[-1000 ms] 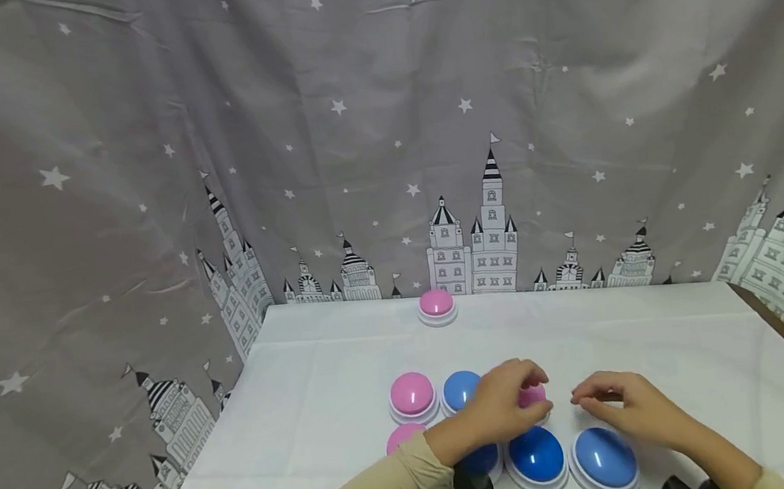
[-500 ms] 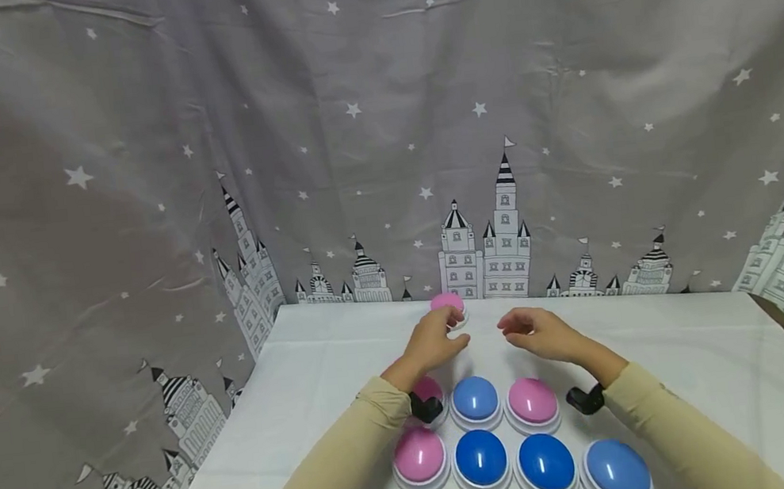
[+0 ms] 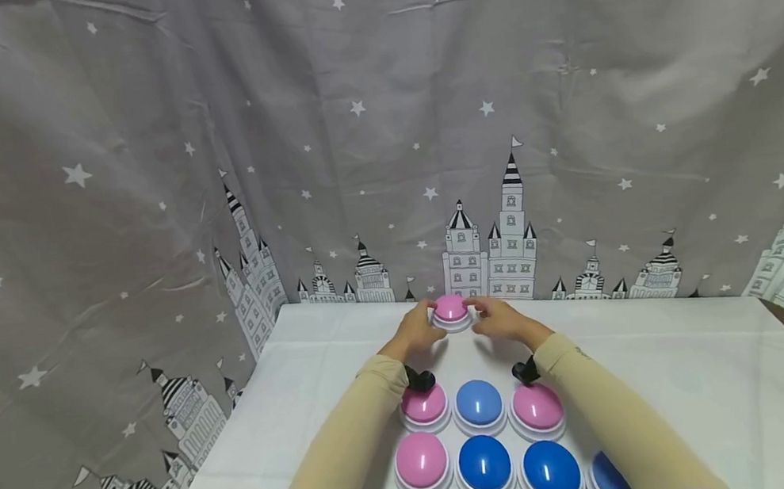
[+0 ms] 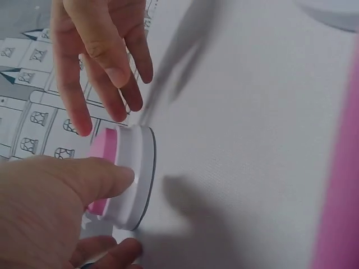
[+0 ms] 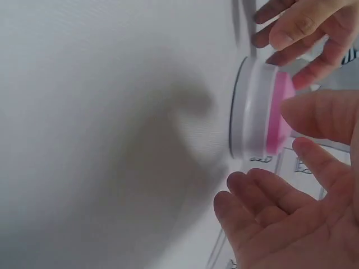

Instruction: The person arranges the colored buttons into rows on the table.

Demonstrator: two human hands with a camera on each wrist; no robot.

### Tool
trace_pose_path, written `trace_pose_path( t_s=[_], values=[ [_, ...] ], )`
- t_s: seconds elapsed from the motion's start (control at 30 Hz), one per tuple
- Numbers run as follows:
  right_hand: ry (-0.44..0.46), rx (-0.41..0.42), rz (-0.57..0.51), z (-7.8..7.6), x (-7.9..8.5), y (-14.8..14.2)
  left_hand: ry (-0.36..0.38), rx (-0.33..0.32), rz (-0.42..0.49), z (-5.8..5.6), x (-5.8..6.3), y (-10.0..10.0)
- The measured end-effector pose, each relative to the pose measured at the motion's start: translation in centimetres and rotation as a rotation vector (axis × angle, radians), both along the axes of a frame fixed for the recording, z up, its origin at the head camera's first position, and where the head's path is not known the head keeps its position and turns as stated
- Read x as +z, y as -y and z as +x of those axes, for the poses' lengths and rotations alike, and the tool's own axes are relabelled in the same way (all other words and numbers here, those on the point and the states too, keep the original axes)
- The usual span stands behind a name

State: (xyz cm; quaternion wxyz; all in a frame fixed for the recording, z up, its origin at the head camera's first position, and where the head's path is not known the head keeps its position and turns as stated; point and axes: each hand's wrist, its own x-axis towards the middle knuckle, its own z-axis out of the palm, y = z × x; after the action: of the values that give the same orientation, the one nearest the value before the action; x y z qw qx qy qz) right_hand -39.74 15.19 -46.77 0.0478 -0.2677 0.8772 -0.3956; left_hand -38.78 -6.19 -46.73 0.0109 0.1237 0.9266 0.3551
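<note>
A pink domed push button [image 3: 451,307] on a round white base sits at the table's far edge in the head view. My left hand [image 3: 415,330] is at its left side and my right hand [image 3: 502,319] at its right, fingers spread loosely. In the left wrist view, my left thumb overlaps the button's white base [image 4: 143,174], and the right hand's fingers [image 4: 76,106] hang beside it. The right wrist view has the button's base [image 5: 247,112] upright between both hands, with my right fingers [image 5: 263,199] relaxed and apart from it.
Two rows of domed buttons stand nearer on the white table [image 3: 322,395], among them a pink one [image 3: 422,462], a light blue one [image 3: 479,403] and a dark blue one [image 3: 552,472]. My right sleeve [image 3: 610,413] partly covers another. A grey castle-print curtain [image 3: 355,169] hangs behind.
Both hands have moved forward from above the near rows to the far pink button, now on either side of it. The button has stayed in place on the table.
</note>
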Motion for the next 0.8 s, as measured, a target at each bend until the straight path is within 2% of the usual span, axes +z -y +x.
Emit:
trace_pose_path(
  t_s=[0.13, 0.27, 0.37, 0.47, 0.63, 0.8],
  values=[
    [0.055, -0.008, -0.037, -0.7, -0.4, 0.5, -0.016, -0.003, 0.04, -0.5, -0.3, -0.3],
    [0.063, 0.019, -0.103, -0.9, -0.9, 1.0, -0.068, 0.053, 0.026, -0.7, -0.6, -0.9],
    [0.056, 0.041, -0.123, -0.4, -0.9, 1.0, -0.101, 0.113, 0.014, -0.4, -0.9, -1.5],
    [0.044, 0.035, -0.108, 0.6, -0.3, 0.4, -0.104, 0.133, 0.025, 0.0, -0.9, -1.9],
    [-0.03, -0.008, -0.081, 2.3, 1.2, -1.8, -0.117, 0.054, 0.066, 1.4, 0.2, -3.0],
    [-0.139, -0.001, -0.069, 4.8, 1.9, -4.7, -0.157, -0.027, 0.076, 3.5, 1.5, -4.7]
  ],
)
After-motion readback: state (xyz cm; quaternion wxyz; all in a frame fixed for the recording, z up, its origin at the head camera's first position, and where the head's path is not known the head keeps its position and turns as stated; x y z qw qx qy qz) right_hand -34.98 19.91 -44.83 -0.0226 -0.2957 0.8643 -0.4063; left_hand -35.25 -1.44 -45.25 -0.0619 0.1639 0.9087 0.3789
